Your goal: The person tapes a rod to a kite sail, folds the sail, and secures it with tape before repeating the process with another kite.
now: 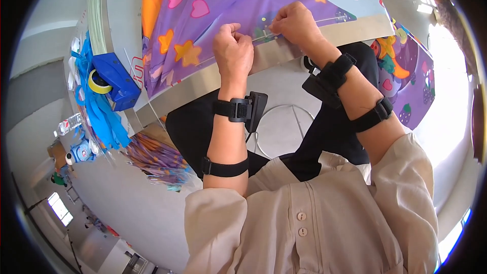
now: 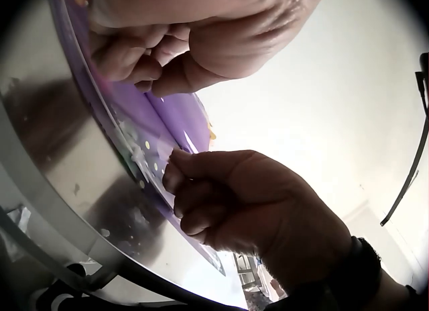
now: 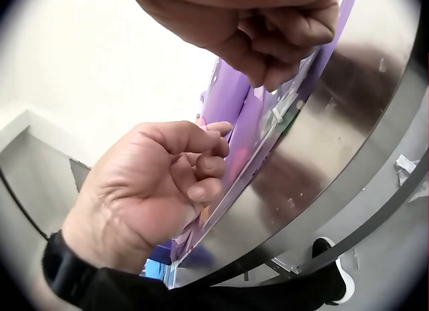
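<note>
Left hand point(image 1: 233, 53) and right hand point(image 1: 297, 23) both pinch the thin white stick point(image 1: 329, 20) I see on the purple sheet point(image 1: 223, 0) with hearts and stars, at the shiny table edge point(image 1: 284, 53), open floor point(image 1: 279, 86) below

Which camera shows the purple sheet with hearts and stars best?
The head view. There the purple sheet lies spread over the table, hearts and stars plain, with the left hand and right hand at its edge. Both wrist views show only a narrow purple strip beside the curled fingers.
</note>
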Tool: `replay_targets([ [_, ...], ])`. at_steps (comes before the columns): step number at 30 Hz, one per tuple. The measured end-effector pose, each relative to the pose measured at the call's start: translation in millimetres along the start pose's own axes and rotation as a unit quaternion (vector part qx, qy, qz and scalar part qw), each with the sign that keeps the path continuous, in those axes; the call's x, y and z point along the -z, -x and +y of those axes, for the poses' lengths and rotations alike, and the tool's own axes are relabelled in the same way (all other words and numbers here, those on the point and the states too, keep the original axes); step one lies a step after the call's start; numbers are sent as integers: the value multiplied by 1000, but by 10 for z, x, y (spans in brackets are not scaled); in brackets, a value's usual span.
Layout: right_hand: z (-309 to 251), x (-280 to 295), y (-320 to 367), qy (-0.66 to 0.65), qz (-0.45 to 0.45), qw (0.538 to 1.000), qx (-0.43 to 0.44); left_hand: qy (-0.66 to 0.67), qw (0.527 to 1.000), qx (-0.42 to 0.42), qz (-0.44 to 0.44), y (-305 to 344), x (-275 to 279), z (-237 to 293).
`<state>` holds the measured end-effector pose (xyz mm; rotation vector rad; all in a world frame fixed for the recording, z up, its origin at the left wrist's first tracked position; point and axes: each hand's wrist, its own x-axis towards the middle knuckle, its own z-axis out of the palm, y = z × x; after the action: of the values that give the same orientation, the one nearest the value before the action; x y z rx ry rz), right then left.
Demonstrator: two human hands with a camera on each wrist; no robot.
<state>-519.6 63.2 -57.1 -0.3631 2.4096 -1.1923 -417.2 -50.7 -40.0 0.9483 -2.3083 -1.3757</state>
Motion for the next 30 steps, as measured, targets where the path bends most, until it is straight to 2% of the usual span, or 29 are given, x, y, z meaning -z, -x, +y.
replay_targets([
  [7,-44,-58,18,104,54,993,-17,0,1000,22,-12,-56,-46,-166],
  [14,-82,-89,30,122,59,990,-31,-11,1000,14,-21,-53,-37,-202],
  [16,-142,-90,61,165,71,984,-19,-15,1000,12,-19,-54,-34,-201],
  [19,-258,-56,115,198,25,980,-25,-27,999,7,-18,-52,-34,-191],
  [25,-303,-38,134,217,21,976,13,-46,999,-2,-23,-59,-15,-179],
  [30,-264,-53,70,227,12,974,9,-77,996,-18,-30,-74,-6,-159],
])
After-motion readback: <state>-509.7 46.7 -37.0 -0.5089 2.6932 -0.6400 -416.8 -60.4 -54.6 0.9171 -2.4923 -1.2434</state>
